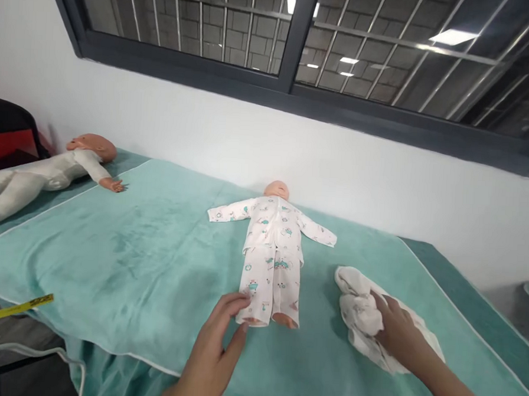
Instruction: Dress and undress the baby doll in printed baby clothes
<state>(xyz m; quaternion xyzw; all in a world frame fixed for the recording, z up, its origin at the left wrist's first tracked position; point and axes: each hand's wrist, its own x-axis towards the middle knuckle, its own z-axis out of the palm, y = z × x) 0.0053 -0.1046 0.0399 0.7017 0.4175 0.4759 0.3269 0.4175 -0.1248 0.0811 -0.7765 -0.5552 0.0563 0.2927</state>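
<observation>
A baby doll in white printed pyjamas lies on its back in the middle of a teal towel, head toward the wall. My left hand is open, its fingertips touching the hem of the doll's left trouser leg near the foot. My right hand presses down on a crumpled white cloth lying to the right of the doll's legs, fingers curled into the fabric.
A second doll in a plain cream suit lies at the far left of the table. A yellow tape measure hangs at the left edge. A white wall and a dark-framed window stand behind. A dark chair shows at the far left.
</observation>
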